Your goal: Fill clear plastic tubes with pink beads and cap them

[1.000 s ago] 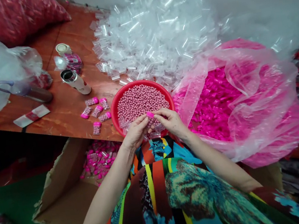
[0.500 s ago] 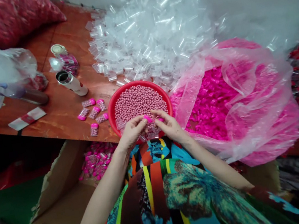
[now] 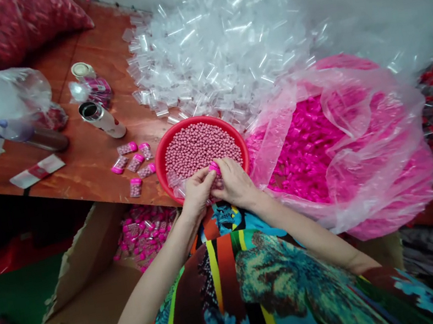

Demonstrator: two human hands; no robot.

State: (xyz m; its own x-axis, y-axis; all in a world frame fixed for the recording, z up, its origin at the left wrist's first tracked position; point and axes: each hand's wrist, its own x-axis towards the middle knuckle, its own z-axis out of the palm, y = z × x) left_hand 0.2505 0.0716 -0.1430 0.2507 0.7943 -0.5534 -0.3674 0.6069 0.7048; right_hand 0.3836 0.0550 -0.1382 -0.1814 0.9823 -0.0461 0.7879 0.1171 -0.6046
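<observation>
Over the near rim of a red basin (image 3: 161, 163), both hands meet at a small bright pink plastic cap (image 3: 214, 167). My left hand (image 3: 198, 192) pinches it from the left, and my right hand (image 3: 234, 182) closes on it from the right. Whatever lies below the cap is covered by the fingers. Round pink beads (image 3: 200, 145) fill the basin, with a few clear plastic tubes (image 3: 177, 184) at its left inner edge. Several bead-filled tubes with pink caps (image 3: 136, 187) lie on the table to the left.
Clear tubes (image 3: 216, 44) are heaped behind the basin. A pink plastic bag (image 3: 375, 156) of pink caps (image 3: 300, 141) sits right. An open flask (image 3: 102, 119) and a bottle (image 3: 36, 135) stand left. Below the table edge, a cardboard box (image 3: 82, 280) holds filled tubes.
My right hand has turned and moved in against my left, its fingers now curled over the pink cap. A second pink piece seen by the right fingers is now hidden.
</observation>
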